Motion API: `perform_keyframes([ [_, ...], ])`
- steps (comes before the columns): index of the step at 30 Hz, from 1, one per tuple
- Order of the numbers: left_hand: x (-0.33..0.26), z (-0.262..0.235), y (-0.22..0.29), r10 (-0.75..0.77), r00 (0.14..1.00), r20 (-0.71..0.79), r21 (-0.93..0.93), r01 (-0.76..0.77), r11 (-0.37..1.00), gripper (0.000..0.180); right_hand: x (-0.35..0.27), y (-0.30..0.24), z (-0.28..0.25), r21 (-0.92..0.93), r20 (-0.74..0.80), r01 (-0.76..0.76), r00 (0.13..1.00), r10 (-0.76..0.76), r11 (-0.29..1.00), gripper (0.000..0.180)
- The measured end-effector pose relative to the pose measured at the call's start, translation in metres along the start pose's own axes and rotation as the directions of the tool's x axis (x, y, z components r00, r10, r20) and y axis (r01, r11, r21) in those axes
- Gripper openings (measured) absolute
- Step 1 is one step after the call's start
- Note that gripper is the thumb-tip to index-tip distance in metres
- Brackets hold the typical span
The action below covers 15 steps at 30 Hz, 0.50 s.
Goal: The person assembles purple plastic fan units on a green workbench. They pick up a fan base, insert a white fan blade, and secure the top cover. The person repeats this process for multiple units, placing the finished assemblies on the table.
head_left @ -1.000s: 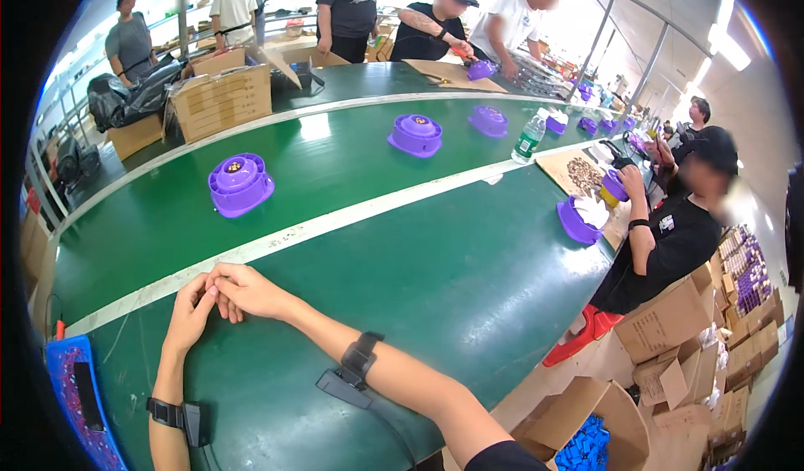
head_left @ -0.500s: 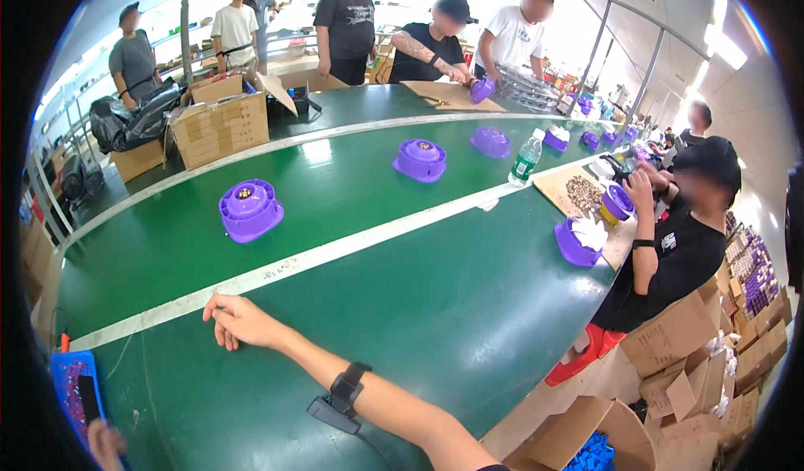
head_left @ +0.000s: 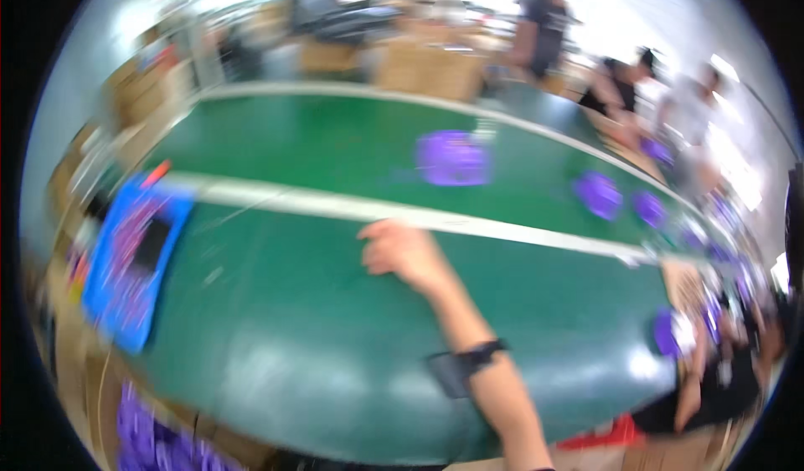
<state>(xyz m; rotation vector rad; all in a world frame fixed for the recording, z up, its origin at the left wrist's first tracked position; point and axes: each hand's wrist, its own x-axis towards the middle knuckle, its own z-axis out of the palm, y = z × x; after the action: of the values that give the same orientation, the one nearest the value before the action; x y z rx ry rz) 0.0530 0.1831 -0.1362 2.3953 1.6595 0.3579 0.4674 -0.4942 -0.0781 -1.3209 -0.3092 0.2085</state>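
My right hand (head_left: pixel 400 253) hovers over or rests on the green table (head_left: pixel 276 329), just on the near side of the white strip (head_left: pixel 335 207); blur hides whether it touches. Its fingers are loosely bent and apart, with nothing visible in them. A black band with a small dark box (head_left: pixel 456 370) is strapped at my right forearm. Beyond the strip, nearest to this hand, sits a round purple housing (head_left: pixel 452 158). My left hand is out of the picture. At the left lies a blue tray (head_left: pixel 126 303) holding reddish-purple small pieces and a black flat rectangular object (head_left: pixel 151 247).
More purple housings (head_left: pixel 598 195) stand farther right on the belt. A co-worker in black sits at the right beside a purple part with white blades (head_left: pixel 674 333). Cardboard boxes (head_left: pixel 431 65) stand at the far side. Purple parts (head_left: pixel 159 437) fill a container at lower left.
The view has swung left, so the blue tray and lower-left purple parts show more fully. My left hand, formerly by the tray, has left the picture. My right hand remains loosely bent.
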Motion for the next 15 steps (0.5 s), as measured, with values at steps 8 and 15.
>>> perform_keyframes([
  [8, 0.057, -0.019, -0.071, 0.121, 0.934, 0.338, 0.150, -0.180, 0.972, 0.070, -0.019, 0.017, -0.051, -0.336, -0.248, -0.004, 0.965, -0.084, 0.942, 0.027],
  [15, -0.011, -0.079, -0.079, 0.000, 0.805, 0.593, 0.131, -0.097, 0.987, 0.070, -0.011, 0.018, -0.068, -0.344, -0.181, -0.014, 0.982, -0.052, 0.939, 0.026],
])
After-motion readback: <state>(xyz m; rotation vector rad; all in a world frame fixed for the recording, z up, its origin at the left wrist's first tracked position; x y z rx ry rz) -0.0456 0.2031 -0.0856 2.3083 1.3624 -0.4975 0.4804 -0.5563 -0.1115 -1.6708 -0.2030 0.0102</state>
